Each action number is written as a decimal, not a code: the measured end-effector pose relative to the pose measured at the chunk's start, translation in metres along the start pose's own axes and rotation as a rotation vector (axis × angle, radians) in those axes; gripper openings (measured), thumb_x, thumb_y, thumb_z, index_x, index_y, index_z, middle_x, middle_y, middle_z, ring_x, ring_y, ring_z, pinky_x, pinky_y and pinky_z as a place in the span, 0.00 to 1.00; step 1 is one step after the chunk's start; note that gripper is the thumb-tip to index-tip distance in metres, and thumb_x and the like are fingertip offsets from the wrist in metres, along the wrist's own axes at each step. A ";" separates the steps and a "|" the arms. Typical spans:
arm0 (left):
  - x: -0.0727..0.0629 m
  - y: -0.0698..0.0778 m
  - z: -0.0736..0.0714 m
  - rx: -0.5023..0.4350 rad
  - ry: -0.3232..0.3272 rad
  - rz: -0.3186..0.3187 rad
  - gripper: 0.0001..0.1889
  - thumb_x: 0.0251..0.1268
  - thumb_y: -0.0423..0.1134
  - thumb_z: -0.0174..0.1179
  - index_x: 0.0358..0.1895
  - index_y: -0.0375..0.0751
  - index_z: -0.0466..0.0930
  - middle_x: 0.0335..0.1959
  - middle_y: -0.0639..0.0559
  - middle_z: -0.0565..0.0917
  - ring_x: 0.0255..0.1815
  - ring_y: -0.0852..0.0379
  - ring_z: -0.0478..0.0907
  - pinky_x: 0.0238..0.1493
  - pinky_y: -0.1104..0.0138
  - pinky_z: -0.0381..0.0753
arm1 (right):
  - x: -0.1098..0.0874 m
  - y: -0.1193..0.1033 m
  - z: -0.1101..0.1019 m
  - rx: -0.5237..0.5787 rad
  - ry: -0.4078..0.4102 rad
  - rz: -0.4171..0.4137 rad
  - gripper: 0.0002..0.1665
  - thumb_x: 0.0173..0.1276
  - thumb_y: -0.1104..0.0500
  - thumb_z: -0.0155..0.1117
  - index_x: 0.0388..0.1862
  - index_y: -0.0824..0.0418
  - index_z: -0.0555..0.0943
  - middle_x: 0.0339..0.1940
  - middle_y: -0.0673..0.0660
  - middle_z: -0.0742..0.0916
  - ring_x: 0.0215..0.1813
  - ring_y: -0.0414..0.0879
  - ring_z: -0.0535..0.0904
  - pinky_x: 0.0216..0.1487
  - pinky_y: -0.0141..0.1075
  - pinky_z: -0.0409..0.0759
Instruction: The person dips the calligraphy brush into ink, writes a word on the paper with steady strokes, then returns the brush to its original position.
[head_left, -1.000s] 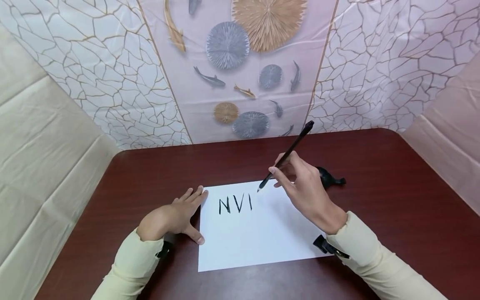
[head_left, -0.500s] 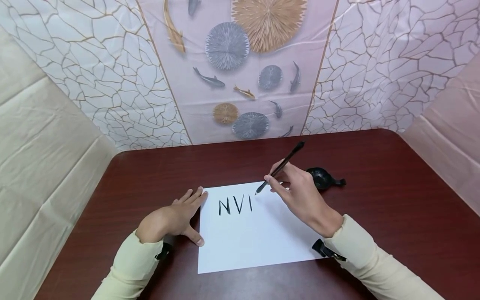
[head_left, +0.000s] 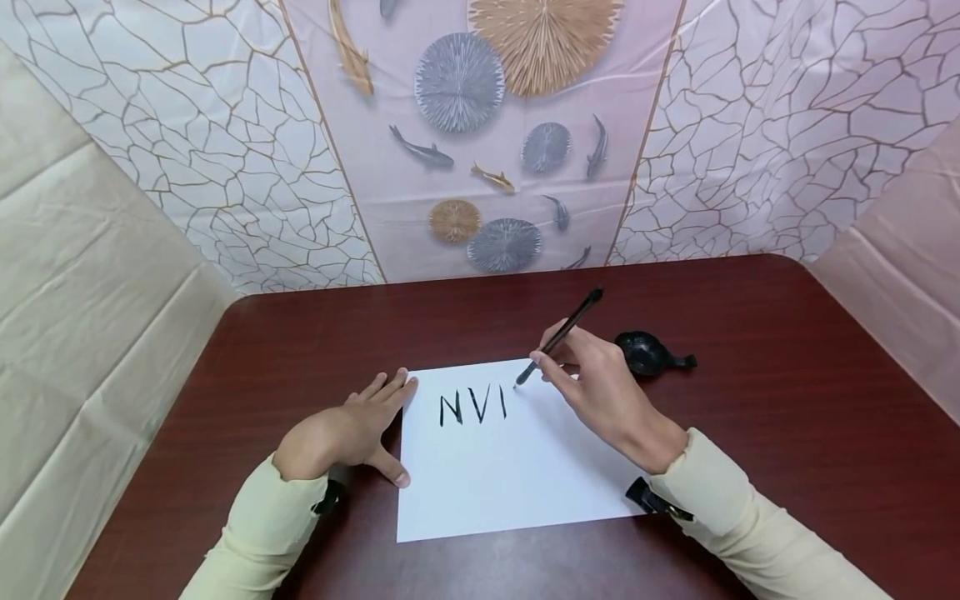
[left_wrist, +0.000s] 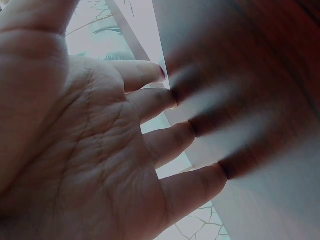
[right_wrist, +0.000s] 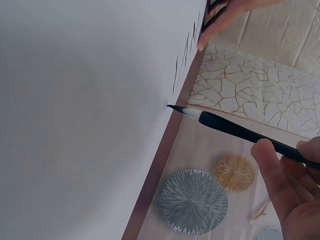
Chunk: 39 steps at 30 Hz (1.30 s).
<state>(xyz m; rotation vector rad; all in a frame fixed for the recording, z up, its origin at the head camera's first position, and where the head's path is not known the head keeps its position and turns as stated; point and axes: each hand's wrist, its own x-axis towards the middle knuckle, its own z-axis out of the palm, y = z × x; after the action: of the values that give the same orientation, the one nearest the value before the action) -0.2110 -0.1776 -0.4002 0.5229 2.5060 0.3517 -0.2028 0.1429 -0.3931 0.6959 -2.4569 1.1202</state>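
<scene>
A white sheet of paper [head_left: 487, 483] lies on the table, with the black strokes "NVI" painted near its top left. My right hand [head_left: 600, 387] pinches a dark-handled paintbrush [head_left: 562, 332] between thumb and fingers. In the right wrist view, the brush's white bristles end in a black inked tip [right_wrist: 176, 108], right at the paper's surface. On the left edge of the sheet rests my left hand [head_left: 352, 433], fingers spread and straight, thumb lower down. The left wrist view shows its palm [left_wrist: 90, 135] and fingertips on the table.
Behind my right hand sits a black, dish-like pot [head_left: 643, 353] with a short spout or handle pointing right. The dark red wooden table [head_left: 315, 333] ends at a patterned cloth backdrop [head_left: 360, 183]. Pale cloth panels stand on both sides.
The brush has come down and slightly left with my right hand, its tip reaching the paper right of the "I", where a small dark mark shows. My left hand has stayed in place.
</scene>
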 end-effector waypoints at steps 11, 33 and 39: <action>0.000 -0.001 -0.001 0.002 -0.008 -0.009 0.72 0.46 0.55 0.85 0.87 0.38 0.41 0.88 0.37 0.39 0.87 0.32 0.34 0.79 0.31 0.47 | 0.002 -0.007 -0.002 -0.004 -0.064 0.004 0.08 0.73 0.68 0.71 0.46 0.64 0.79 0.42 0.57 0.89 0.43 0.47 0.91 0.43 0.37 0.89; 0.000 -0.003 0.000 0.002 0.003 0.010 0.72 0.48 0.55 0.85 0.87 0.37 0.41 0.88 0.36 0.39 0.87 0.32 0.35 0.79 0.32 0.48 | 0.007 -0.016 -0.018 0.015 -0.018 0.069 0.09 0.75 0.70 0.67 0.51 0.63 0.81 0.47 0.58 0.89 0.51 0.50 0.90 0.52 0.46 0.88; 0.002 -0.004 0.000 0.018 -0.005 0.000 0.72 0.48 0.56 0.85 0.87 0.38 0.40 0.88 0.37 0.39 0.87 0.33 0.35 0.79 0.32 0.48 | 0.006 -0.012 -0.013 0.054 -0.034 0.066 0.10 0.77 0.73 0.61 0.53 0.65 0.78 0.50 0.60 0.88 0.52 0.52 0.90 0.53 0.45 0.88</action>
<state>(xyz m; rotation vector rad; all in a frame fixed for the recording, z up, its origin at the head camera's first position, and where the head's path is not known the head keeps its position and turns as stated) -0.2140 -0.1801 -0.4026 0.5297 2.5065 0.3280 -0.1997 0.1444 -0.3742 0.6585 -2.5033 1.2129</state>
